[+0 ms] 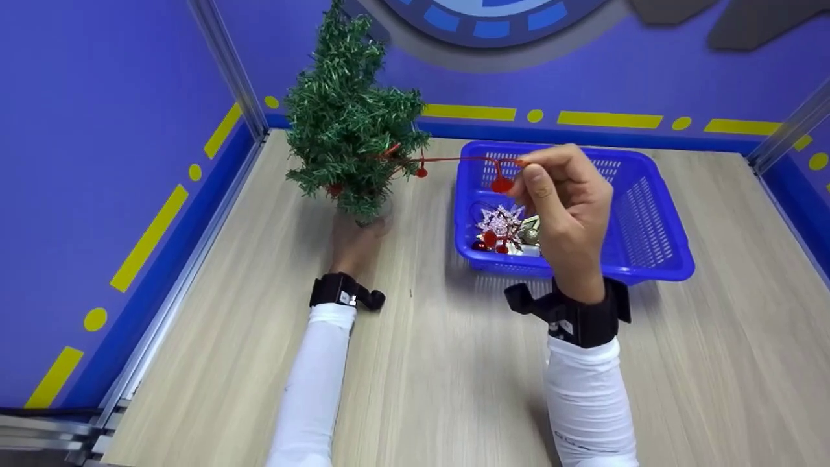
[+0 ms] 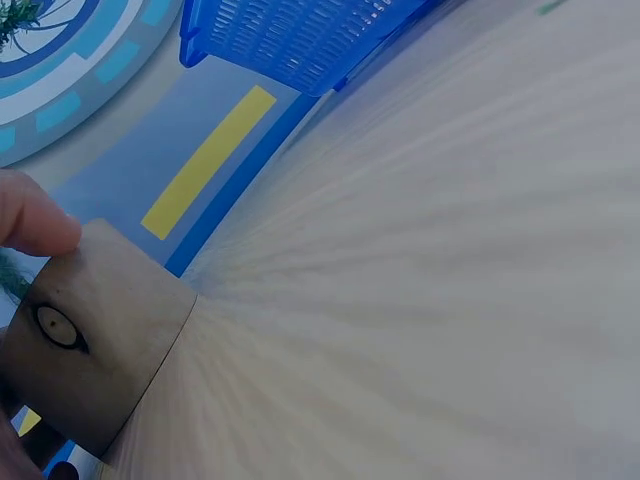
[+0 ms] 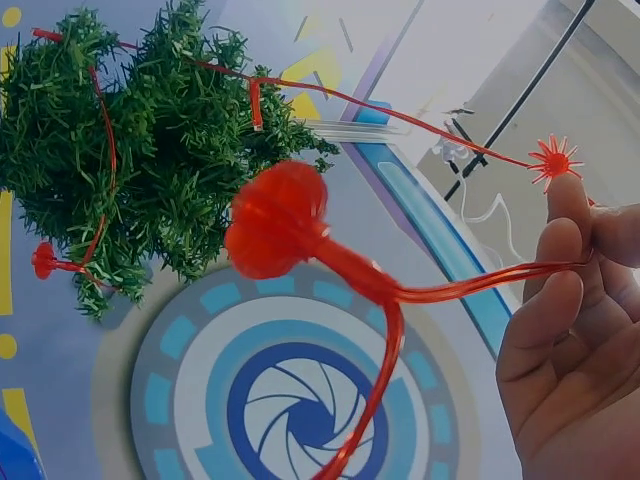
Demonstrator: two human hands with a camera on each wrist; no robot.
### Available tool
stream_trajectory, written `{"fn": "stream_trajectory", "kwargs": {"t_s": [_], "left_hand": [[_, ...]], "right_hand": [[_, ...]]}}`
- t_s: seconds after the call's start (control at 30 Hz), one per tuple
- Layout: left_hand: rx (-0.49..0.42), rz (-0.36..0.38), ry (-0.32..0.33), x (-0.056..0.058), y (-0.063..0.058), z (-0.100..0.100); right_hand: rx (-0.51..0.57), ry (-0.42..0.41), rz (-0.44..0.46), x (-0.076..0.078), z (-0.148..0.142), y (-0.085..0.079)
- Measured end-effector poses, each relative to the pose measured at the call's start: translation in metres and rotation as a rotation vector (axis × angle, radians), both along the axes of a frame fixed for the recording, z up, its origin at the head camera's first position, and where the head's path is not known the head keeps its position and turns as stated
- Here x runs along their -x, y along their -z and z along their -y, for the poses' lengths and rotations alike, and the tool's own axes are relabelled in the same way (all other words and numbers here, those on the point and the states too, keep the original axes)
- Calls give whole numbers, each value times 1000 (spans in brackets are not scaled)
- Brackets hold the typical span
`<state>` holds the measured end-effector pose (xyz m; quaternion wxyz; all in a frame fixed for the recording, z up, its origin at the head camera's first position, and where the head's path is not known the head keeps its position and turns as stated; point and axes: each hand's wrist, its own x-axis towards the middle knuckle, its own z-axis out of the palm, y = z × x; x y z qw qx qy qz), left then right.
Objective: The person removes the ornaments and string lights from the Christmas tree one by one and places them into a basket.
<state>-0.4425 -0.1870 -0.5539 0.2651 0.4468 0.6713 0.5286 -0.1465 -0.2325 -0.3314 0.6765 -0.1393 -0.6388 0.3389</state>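
A small green artificial Christmas tree [image 1: 350, 104] stands at the left of the table, tilted in the head view. My left hand [image 1: 356, 240] is low at its foot, partly covered by branches. In the left wrist view, a finger lies on the edge of the wooden-looking base [image 2: 125, 300], with more of the hand along the opposite side. My right hand [image 1: 570, 201] pinches a red garland [image 1: 447, 159] between thumb and fingers, right of the tree. The garland runs taut to the branches. One red flower-shaped bead [image 3: 278, 220] hangs near the right wrist camera; a spiky red one [image 3: 555, 160] touches a fingertip.
Behind and below the right hand sits a blue plastic basket [image 1: 681, 263]. Inside it lie a glittery snowflake [image 1: 499, 222] and several small red and gold ornaments. Blue panels [image 1: 130, 97] wall the table [image 1: 447, 376] at the left and back.
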Motion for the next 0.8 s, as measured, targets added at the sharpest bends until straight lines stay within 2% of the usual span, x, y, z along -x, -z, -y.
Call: {"fn": "stream_trajectory", "kwargs": {"t_s": [0.17, 0.4, 0.63, 0.73, 0.8], "left_hand": [[-53, 45, -15, 2, 2, 3], [-31, -49, -42, 4, 2, 5], [-186, -36, -38, 3, 5, 2], [-152, -66, -74, 3, 6, 2], [-132, -60, -94, 1, 4, 2]], "right_hand": [[-7, 4, -15, 1, 2, -1], [-18, 17, -44, -2, 1, -3], [-1, 53, -79, -12, -3, -5], [4, 67, -104, -16, -4, -6], [2, 70, -114, -18, -4, -7]]}}
